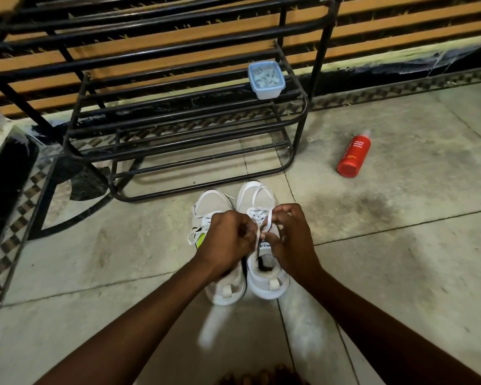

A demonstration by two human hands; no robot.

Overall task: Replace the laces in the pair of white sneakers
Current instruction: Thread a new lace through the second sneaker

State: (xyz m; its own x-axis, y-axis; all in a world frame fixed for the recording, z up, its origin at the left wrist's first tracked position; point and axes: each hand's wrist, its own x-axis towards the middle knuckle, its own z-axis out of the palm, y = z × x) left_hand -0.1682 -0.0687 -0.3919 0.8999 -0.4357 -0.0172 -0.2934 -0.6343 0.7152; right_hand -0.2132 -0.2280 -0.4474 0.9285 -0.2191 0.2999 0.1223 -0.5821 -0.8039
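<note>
Pinching lace (269,218) | left hand (228,241), right hand (288,240) | hands curled above sneaker (257,197)

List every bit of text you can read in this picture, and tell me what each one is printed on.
"FOAM BODY WASH": on the red bottle.
Vertical lettering beside it on the same bottle: too blurred to read.
Dark letters on the tongue label of the sneaker being laced: small and partly hidden, not readable.

Arms reach forward; right hand (286,237) pinches lace (268,218), left hand (228,241) curled, probably gripping it too.
</note>
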